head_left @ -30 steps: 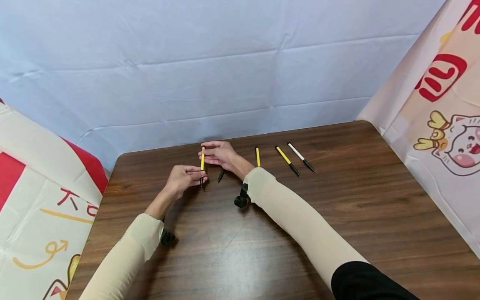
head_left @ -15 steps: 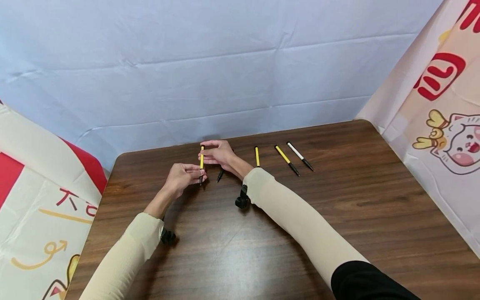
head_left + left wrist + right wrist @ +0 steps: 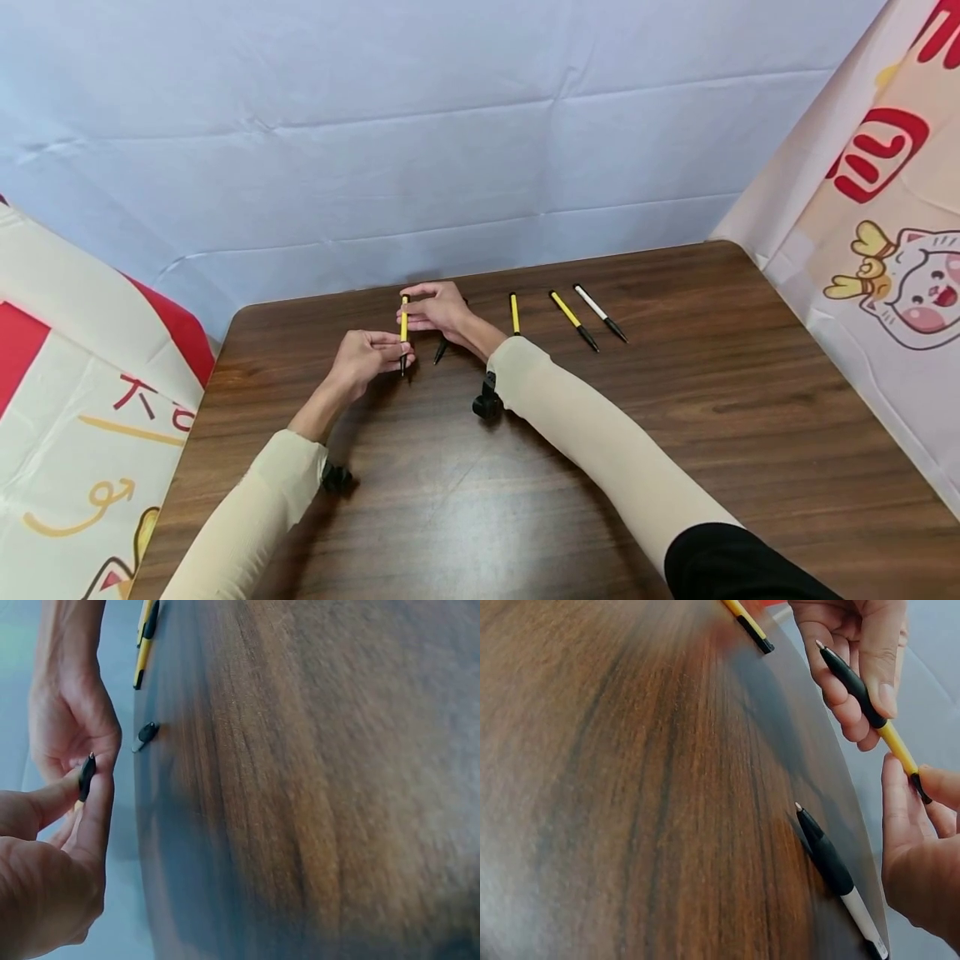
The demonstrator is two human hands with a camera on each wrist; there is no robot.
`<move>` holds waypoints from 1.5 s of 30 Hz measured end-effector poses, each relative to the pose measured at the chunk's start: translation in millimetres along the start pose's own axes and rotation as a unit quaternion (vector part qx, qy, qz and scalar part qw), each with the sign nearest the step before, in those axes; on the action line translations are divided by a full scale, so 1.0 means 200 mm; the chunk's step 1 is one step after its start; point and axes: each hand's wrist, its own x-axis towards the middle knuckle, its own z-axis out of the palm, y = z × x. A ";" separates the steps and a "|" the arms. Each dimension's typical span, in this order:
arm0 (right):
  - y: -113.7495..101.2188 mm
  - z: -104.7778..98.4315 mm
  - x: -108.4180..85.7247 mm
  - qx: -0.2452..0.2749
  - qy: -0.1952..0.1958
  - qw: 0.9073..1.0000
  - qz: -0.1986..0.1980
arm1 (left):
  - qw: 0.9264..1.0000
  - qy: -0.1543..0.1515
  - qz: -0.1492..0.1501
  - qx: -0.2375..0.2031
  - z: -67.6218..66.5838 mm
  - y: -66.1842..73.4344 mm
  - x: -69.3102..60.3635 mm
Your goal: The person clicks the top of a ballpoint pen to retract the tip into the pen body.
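Holds yellow pen (image 3: 898, 748) in air above table (image 3: 600, 467), btwn L hand (image 3: 363, 355) and R hand (image 3: 442, 308): w/ L pinches black grip (image 3: 847, 677) near tip (image 3: 820, 645), w/ R pinches opp. end, at clip (image 3: 919, 787). Has also on table, near R hand, white pen (image 3: 841, 881); further to right, two yellow pens (image 3: 574, 321) and another white pen (image 3: 597, 308).

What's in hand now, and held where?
One yellow-and-black pen: the left hand pinches its black grip, next to the yellow barrel; the right hand pinches it near the rear end.
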 end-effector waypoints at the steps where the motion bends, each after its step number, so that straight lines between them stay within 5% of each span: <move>1: 0.00 0.00 0.00 -0.001 -0.001 1.000 0.002 | 1.000 0.000 -0.003 -0.001 0.00 0.00 0.00; 17: 0.00 0.01 -0.02 0.010 -0.004 1.000 0.007 | 1.000 -0.013 -0.005 -0.009 -0.03 -0.04 -0.02; 45: 0.08 0.15 -0.09 -0.061 -0.023 0.998 0.015 | 0.997 -0.036 -0.011 0.067 -0.16 -0.12 -0.17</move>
